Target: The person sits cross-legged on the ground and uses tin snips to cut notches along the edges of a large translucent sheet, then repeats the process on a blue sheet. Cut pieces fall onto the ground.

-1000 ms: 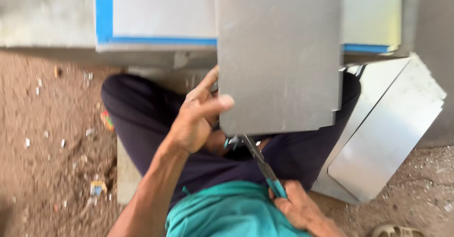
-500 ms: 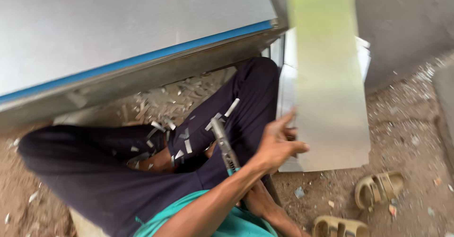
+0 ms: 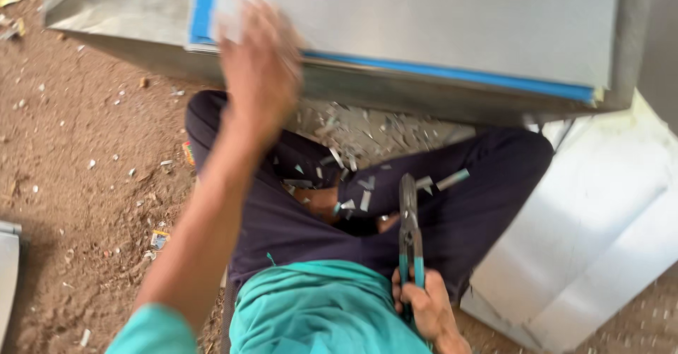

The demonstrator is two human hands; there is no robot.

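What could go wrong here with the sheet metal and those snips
The bare left hand reaching onto the blue-edged metal sheet could catch a sharp edge. The snips in the right hand point along the lap, close to the leg. Metal offcuts on the trousers might cut skin.

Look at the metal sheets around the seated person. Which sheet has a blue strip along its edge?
The large sheet at the top, which the left hand reaches. The pale sheets stacked at the right show no blue.
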